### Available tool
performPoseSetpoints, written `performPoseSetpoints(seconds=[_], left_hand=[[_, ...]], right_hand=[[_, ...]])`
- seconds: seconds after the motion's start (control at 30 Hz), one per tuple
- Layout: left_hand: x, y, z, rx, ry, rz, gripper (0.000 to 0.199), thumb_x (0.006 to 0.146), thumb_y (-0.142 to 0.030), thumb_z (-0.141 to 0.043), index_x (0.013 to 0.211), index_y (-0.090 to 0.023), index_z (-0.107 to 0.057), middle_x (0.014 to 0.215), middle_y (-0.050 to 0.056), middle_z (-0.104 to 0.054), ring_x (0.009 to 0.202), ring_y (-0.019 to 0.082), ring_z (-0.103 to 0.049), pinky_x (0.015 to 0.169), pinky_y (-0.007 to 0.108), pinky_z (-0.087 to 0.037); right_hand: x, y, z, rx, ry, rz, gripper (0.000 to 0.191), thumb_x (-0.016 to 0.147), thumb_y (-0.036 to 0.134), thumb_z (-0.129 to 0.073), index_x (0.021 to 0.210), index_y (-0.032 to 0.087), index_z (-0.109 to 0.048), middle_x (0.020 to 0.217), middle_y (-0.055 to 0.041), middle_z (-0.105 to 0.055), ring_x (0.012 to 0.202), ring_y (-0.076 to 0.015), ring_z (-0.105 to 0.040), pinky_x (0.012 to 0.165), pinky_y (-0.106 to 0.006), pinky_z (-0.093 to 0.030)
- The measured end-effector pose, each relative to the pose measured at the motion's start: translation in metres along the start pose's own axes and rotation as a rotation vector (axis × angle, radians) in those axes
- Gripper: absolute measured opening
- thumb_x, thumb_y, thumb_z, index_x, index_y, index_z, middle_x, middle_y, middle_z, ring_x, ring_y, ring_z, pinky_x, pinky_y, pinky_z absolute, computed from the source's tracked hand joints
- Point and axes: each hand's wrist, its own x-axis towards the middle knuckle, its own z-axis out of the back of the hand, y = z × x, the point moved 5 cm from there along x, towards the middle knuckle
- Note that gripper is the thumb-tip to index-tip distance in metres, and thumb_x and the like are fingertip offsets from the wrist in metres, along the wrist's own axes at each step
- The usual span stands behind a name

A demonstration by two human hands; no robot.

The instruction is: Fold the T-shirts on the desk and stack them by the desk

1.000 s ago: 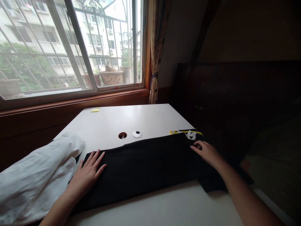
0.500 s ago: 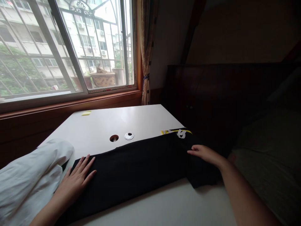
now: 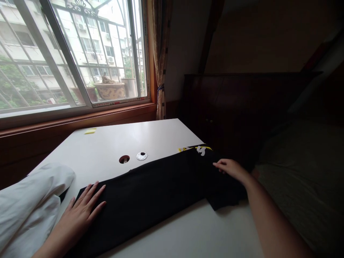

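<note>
A black garment [image 3: 156,186] lies folded in a long strip across the white table [image 3: 134,136]. Its right end carries a white and yellow print [image 3: 201,150]. My left hand [image 3: 84,206] rests flat on the garment's left end, fingers spread. Over the right end is my right hand [image 3: 228,168], its thumb and fingers pinched together at the black cloth; whether cloth is between the fingertips is too dark to make out.
White cloth [image 3: 34,197] is heaped at the left. Behind the garment are a round hole [image 3: 124,159], a silver ring cover [image 3: 142,156] and a yellow sticker [image 3: 90,131]. A barred window [image 3: 80,53] and a curtain [image 3: 161,71] stand beyond.
The view has shifted a little to the right, so the table and window appear further left. My left hand stays flat on the cloth; my right hand stays pinched near the garment's right end.
</note>
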Motion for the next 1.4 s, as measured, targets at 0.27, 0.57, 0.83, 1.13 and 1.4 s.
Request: performPoseSetpoints(seconds=[0.27, 0.57, 0.83, 1.13, 1.4], left_hand=[[-0.002, 0.007, -0.005, 0.052, -0.014, -0.034, 0.058, 0.104, -0.045, -0.031, 0.16, -0.032, -0.024, 0.17, 0.003, -0.009, 0.157, 0.032, -0.013, 0.118, 0.06, -0.028], [0.0, 0.017, -0.008, 0.019, -0.04, -0.039, 0.058, 0.105, -0.047, -0.028, 0.16, -0.029, -0.026, 0.17, 0.006, -0.01, 0.157, 0.034, -0.013, 0.117, 0.062, -0.028], [0.002, 0.022, -0.007, -0.025, -0.025, -0.005, 0.06, 0.104, -0.05, -0.029, 0.161, -0.029, -0.022, 0.17, 0.005, -0.01, 0.156, 0.033, -0.014, 0.118, 0.062, -0.027], [0.002, 0.023, -0.009, -0.014, -0.048, -0.025, 0.061, 0.104, -0.052, -0.027, 0.161, -0.03, -0.021, 0.17, 0.006, -0.013, 0.157, 0.032, -0.014, 0.118, 0.063, -0.028], [0.005, 0.038, -0.013, -0.013, -0.057, -0.025, 0.062, 0.105, -0.053, -0.022, 0.162, -0.028, -0.02, 0.17, 0.007, -0.014, 0.157, 0.033, -0.013, 0.117, 0.062, -0.03]], right_hand=[[-0.006, 0.01, -0.007, 0.003, 0.118, -0.014, 0.042, 0.08, 0.062, -0.066, 0.087, 0.021, -0.073, 0.085, -0.0074, -0.075, 0.07, -0.0203, -0.064, 0.059, -0.029, -0.046], [-0.023, 0.021, -0.01, -0.046, 0.249, 0.008, 0.05, 0.074, 0.07, -0.07, 0.082, 0.021, -0.072, 0.077, -0.0032, -0.068, 0.072, -0.0191, -0.058, 0.059, -0.028, -0.04], [-0.024, 0.003, -0.008, -0.064, 0.367, 0.021, 0.046, 0.071, 0.065, -0.073, 0.073, 0.02, -0.067, 0.068, 0.0005, -0.061, 0.065, -0.0164, -0.052, 0.057, -0.027, -0.036], [-0.026, -0.001, -0.003, -0.074, 0.324, -0.035, 0.052, 0.065, 0.072, -0.075, 0.065, 0.02, -0.068, 0.062, -0.0017, -0.061, 0.061, -0.0179, -0.053, 0.053, -0.028, -0.037], [-0.049, 0.003, 0.006, 0.013, 0.464, -0.074, 0.041, 0.058, 0.055, -0.086, 0.085, 0.025, -0.078, 0.089, -0.0035, -0.076, 0.087, -0.027, -0.068, 0.072, -0.031, -0.052]])
